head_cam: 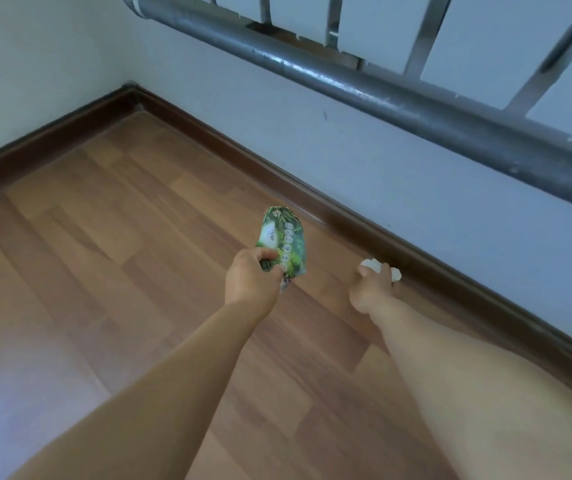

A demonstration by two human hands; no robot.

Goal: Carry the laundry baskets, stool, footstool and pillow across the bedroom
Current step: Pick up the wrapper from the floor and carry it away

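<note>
We found almost nothing legible. The only printed thing was the green packet (284,242), patterned with leaves. On its white patch we saw a small dark scribble, perhaps a handwritten mark, but we could not read it. Down its side ran a column of small round symbols, too small and blurred for us to make out. We could read no brand or number.
</note>
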